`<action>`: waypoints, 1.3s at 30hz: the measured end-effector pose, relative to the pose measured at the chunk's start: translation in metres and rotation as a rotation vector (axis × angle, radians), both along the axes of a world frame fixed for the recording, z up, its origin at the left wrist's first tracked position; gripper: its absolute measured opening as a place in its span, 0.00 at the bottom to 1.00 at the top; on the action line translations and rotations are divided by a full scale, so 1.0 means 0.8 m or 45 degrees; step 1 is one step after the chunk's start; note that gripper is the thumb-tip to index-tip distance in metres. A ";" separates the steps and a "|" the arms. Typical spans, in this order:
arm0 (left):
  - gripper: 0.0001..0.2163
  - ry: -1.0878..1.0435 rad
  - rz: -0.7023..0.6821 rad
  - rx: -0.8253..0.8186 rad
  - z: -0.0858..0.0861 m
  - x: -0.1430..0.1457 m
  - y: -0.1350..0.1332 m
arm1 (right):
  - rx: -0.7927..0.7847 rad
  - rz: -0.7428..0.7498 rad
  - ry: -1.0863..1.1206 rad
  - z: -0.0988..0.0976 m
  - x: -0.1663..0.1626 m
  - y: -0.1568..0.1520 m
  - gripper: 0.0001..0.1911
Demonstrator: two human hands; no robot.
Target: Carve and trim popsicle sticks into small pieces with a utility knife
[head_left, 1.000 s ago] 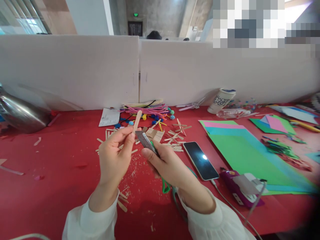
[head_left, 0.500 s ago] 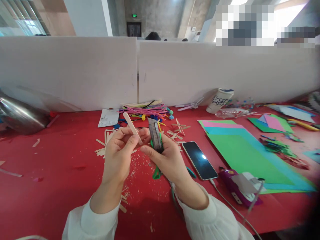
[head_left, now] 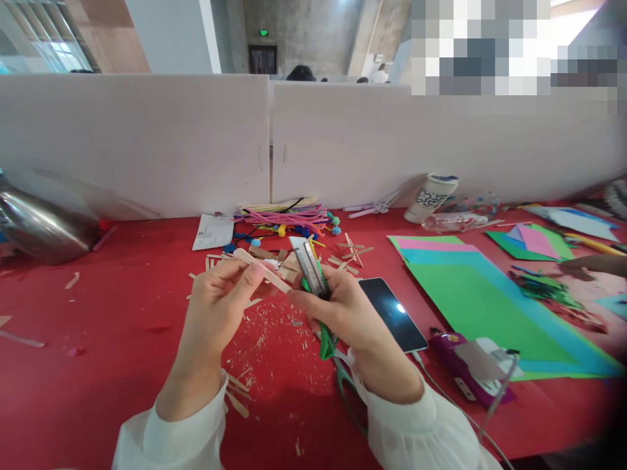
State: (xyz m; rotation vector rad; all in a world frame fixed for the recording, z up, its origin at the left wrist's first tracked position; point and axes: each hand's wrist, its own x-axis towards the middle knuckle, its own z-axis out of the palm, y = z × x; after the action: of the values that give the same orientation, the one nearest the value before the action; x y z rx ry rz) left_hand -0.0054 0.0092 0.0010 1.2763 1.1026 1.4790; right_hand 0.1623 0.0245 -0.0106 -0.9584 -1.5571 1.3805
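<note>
My left hand [head_left: 220, 300] pinches a wooden craft stick [head_left: 262, 269] between thumb and fingers, its lower right end close to my right hand. My right hand [head_left: 343, 303] is closed around a green utility knife [head_left: 313, 271], whose blade points up and away. Blade and stick are apart. Behind my hands lie more craft sticks [head_left: 353, 250] and brown pieces [head_left: 290, 264], partly hidden by my fingers. Wood shavings [head_left: 262, 339] are scattered on the red table [head_left: 161, 326] below. Scissors [head_left: 347, 385] lie partly under my right wrist.
A phone [head_left: 394, 313] and a purple device with a cable [head_left: 465, 365] are at the right, beside coloured paper sheets [head_left: 480, 294]. Pipe cleaners [head_left: 284, 215], a cup [head_left: 431, 198] and a metal kettle [head_left: 44, 222] stand near the white partition [head_left: 137, 143]. Another person's hand [head_left: 597, 266] reaches in at far right.
The craft stick has tilted flatter and my left hand has shifted left. My right hand has moved slightly right with the knife. Another person's hand has appeared at the right edge.
</note>
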 end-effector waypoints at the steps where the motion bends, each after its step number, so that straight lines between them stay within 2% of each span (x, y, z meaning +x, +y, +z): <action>1: 0.07 0.030 0.011 -0.024 0.001 -0.002 0.000 | 0.005 -0.042 0.035 0.001 0.001 -0.001 0.09; 4: 0.06 0.017 -0.046 -0.067 0.005 -0.003 -0.002 | 0.016 -0.123 0.126 0.005 0.004 -0.005 0.11; 10: 0.09 -0.004 -0.150 -0.102 0.006 -0.002 -0.004 | 0.082 -0.075 0.062 0.006 0.007 -0.006 0.11; 12: 0.10 0.017 -0.132 -0.103 0.004 -0.002 -0.003 | 0.190 -0.223 -0.064 0.007 0.006 -0.007 0.12; 15: 0.11 0.029 -0.007 -0.062 0.003 -0.001 -0.001 | 0.447 -0.466 -0.349 0.007 0.002 -0.013 0.11; 18: 0.11 0.024 0.109 -0.026 0.004 0.000 0.000 | 0.575 -0.385 -0.614 0.007 -0.003 -0.021 0.10; 22: 0.09 0.021 0.173 -0.002 0.002 0.001 0.000 | 0.589 -0.266 -0.819 0.005 -0.009 -0.026 0.11; 31: 0.09 0.129 0.227 0.066 0.003 0.001 -0.005 | 0.618 -0.255 -1.002 0.002 -0.009 -0.027 0.10; 39: 0.10 0.237 0.275 0.081 0.004 0.006 -0.005 | 0.791 -0.300 -1.136 0.003 -0.006 -0.030 0.09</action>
State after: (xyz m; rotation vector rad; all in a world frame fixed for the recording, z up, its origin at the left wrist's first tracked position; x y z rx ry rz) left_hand -0.0010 0.0052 0.0038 1.3960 1.3608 1.5881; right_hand 0.1577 0.0008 -0.0085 -1.3628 -2.2179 0.2059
